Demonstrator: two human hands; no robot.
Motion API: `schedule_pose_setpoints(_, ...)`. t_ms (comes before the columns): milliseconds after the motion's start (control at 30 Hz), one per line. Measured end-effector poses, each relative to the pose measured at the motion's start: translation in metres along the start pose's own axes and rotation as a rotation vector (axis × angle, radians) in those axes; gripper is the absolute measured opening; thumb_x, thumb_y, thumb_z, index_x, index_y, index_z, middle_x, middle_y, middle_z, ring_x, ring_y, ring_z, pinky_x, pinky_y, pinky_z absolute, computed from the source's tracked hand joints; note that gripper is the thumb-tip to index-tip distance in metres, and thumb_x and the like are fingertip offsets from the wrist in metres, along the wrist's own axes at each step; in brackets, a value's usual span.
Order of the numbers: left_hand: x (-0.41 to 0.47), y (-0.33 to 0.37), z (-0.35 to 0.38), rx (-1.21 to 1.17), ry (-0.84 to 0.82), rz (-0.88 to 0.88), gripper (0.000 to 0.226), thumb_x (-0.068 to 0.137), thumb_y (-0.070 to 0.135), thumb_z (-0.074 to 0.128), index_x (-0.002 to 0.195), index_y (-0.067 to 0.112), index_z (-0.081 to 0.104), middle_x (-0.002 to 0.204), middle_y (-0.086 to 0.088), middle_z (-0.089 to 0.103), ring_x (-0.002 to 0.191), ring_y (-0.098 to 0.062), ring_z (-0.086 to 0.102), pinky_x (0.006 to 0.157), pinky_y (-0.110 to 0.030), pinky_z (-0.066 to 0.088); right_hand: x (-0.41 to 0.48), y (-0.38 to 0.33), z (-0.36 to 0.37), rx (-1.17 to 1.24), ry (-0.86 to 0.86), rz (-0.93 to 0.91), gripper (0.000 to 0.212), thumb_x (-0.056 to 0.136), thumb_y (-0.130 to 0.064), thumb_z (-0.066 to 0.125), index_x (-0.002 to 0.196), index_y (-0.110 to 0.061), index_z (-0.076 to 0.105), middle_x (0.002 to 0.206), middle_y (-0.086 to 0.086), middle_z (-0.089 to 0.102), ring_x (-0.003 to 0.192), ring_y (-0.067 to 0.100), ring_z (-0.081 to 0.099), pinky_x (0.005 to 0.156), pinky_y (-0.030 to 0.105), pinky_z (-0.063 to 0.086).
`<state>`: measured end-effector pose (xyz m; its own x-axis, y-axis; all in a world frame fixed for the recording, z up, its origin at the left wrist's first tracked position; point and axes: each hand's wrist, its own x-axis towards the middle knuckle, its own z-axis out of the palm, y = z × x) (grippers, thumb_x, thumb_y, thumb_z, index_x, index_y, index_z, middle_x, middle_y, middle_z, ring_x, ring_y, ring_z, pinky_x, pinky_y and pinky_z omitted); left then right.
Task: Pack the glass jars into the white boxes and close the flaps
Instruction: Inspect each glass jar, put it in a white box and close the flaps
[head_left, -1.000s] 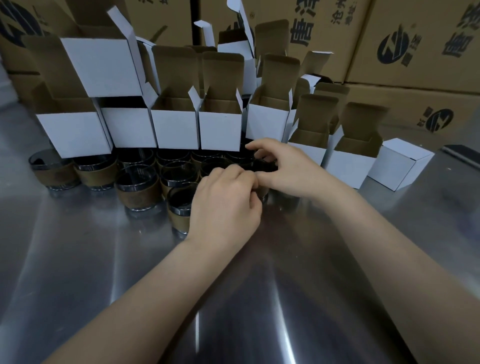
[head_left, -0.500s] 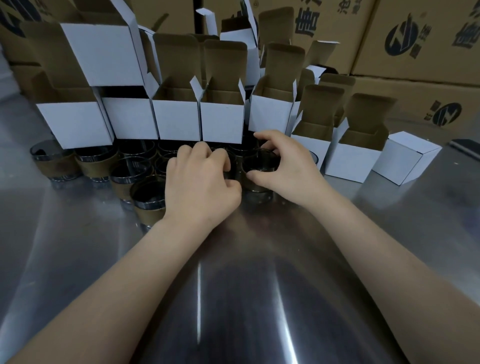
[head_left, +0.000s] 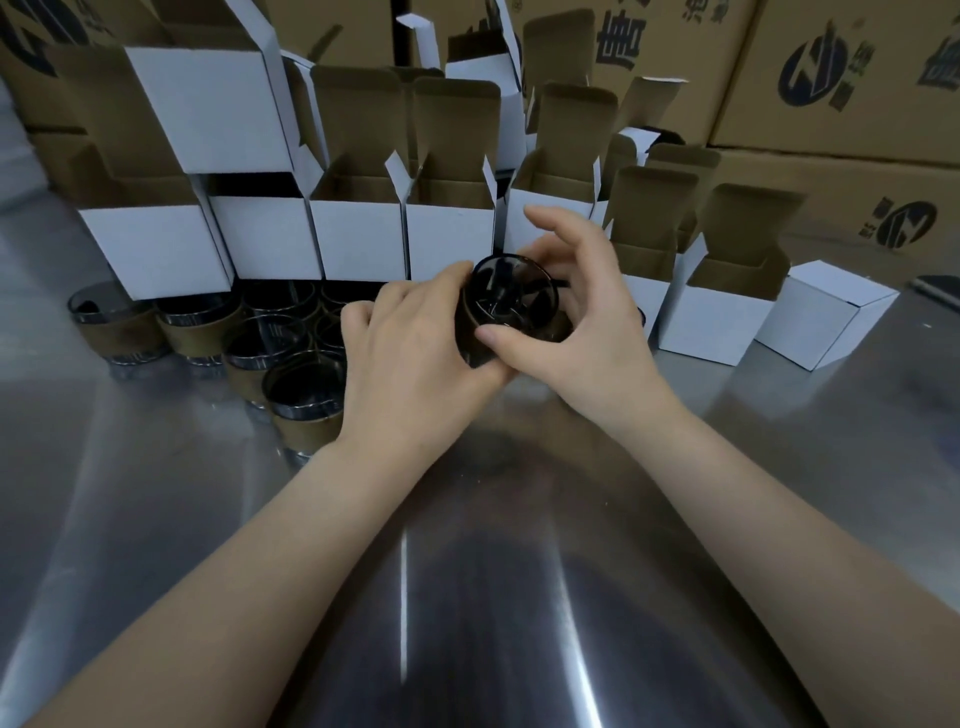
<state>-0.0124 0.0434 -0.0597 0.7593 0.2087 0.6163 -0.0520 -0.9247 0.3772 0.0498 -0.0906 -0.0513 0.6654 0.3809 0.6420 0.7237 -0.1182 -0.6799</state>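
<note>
A dark glass jar (head_left: 511, 306) is lifted off the steel table, tilted with its mouth toward me. My left hand (head_left: 415, 358) grips its left side and base. My right hand (head_left: 576, 322) pinches its right rim with the thumb in front, the index finger raised. Several more jars (head_left: 306, 384) with brown paper bands stand at the left. A row of open white boxes (head_left: 447, 241) stands behind them, flaps up. One closed white box (head_left: 826, 312) sits at the right.
Large brown shipping cartons (head_left: 841, 67) wall off the back. Open white boxes (head_left: 722, 312) also stand right of my hands. The steel table (head_left: 467, 597) stretches toward me under my forearms.
Both hands have taken one jar out of the group, lifted it and tilted its mouth toward me. The camera has moved closer.
</note>
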Motion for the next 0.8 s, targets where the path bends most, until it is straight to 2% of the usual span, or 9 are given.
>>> schedule_pose_setpoints(133,-0.002,0.002,0.0,-0.135,0.06,-0.014,0.058,0.076,0.043,0.056,0.13,0.024,0.052,0.11,0.008,0.066,0.102,-0.019,0.057,0.084,-0.03,0.026,0.001,0.002,-0.001,0.037,-0.016,-0.052,0.083,0.069,-0.023,0.083,0.138,-0.027,0.037,0.126,0.0,0.047,0.122,0.016,0.052,0.103,0.04,0.048)
schedule_pose_setpoints(267,-0.004,0.002,0.002,-0.28,0.117,-0.019,0.059,0.075,0.033,0.061,0.131,0.022,0.051,0.112,0.014,0.064,0.101,-0.009,0.055,0.091,-0.028,0.029,0.002,0.009,-0.005,0.049,-0.079,-0.042,0.085,0.072,-0.03,0.079,0.143,-0.026,0.032,0.13,-0.006,0.047,0.13,0.015,0.046,0.11,0.042,0.041)
schedule_pose_setpoints(333,-0.004,0.0,0.002,-0.353,0.144,-0.026,0.061,0.075,0.028,0.067,0.132,0.018,0.049,0.111,0.018,0.061,0.103,-0.008,0.058,0.099,-0.039,0.041,0.002,0.013,-0.005,0.063,-0.127,-0.018,0.078,0.076,-0.031,0.075,0.143,-0.026,0.035,0.132,-0.015,0.048,0.132,0.01,0.045,0.112,0.035,0.039)
schedule_pose_setpoints(400,-0.003,-0.001,0.002,-0.386,0.169,-0.018,0.062,0.076,0.024,0.072,0.133,0.017,0.048,0.108,0.026,0.054,0.105,-0.006,0.056,0.098,-0.048,0.046,0.002,0.017,-0.005,0.085,-0.169,-0.012,0.067,0.081,-0.025,0.069,0.142,-0.022,0.04,0.134,-0.015,0.05,0.131,0.006,0.046,0.109,0.028,0.04)
schedule_pose_setpoints(467,-0.003,-0.002,0.003,-0.4,0.183,-0.007,0.063,0.076,0.025,0.074,0.132,0.019,0.047,0.105,0.031,0.049,0.107,-0.004,0.053,0.1,-0.04,0.047,0.001,0.02,-0.006,0.097,-0.185,-0.006,0.061,0.084,-0.019,0.064,0.141,-0.021,0.042,0.136,-0.011,0.052,0.131,0.007,0.046,0.108,0.027,0.04)
schedule_pose_setpoints(567,-0.003,-0.005,0.006,-0.397,0.22,0.012,0.065,0.074,0.024,0.076,0.131,0.016,0.047,0.108,0.025,0.048,0.109,-0.006,0.048,0.094,-0.005,0.037,0.001,0.02,-0.007,0.09,-0.167,-0.029,0.06,0.083,-0.019,0.062,0.14,-0.026,0.043,0.137,-0.012,0.052,0.132,0.008,0.046,0.109,0.027,0.041)
schedule_pose_setpoints(600,-0.003,-0.005,0.006,-0.399,0.224,0.011,0.065,0.074,0.024,0.077,0.131,0.015,0.047,0.109,0.023,0.048,0.11,-0.006,0.047,0.09,0.001,0.032,0.001,0.02,-0.007,0.088,-0.159,-0.041,0.06,0.082,-0.019,0.062,0.139,-0.027,0.044,0.136,-0.012,0.052,0.132,0.008,0.046,0.109,0.029,0.041)
schedule_pose_setpoints(733,-0.003,-0.006,0.007,-0.448,0.194,0.015,0.07,0.073,0.026,0.077,0.133,0.017,0.044,0.108,0.031,0.046,0.109,0.011,0.047,0.087,0.004,0.033,0.002,0.017,-0.007,0.097,-0.159,-0.051,0.06,0.082,-0.019,0.063,0.138,-0.027,0.045,0.138,-0.007,0.052,0.133,0.013,0.045,0.111,0.042,0.04)
schedule_pose_setpoints(800,-0.002,-0.006,0.006,-0.453,0.173,0.0,0.082,0.072,0.032,0.076,0.142,0.019,0.037,0.115,0.024,0.045,0.109,0.012,0.044,0.089,0.003,0.032,0.002,0.015,-0.007,0.17,-0.187,-0.022,0.06,0.082,-0.015,0.064,0.137,-0.032,0.046,0.14,-0.006,0.051,0.135,0.014,0.044,0.111,0.047,0.04)
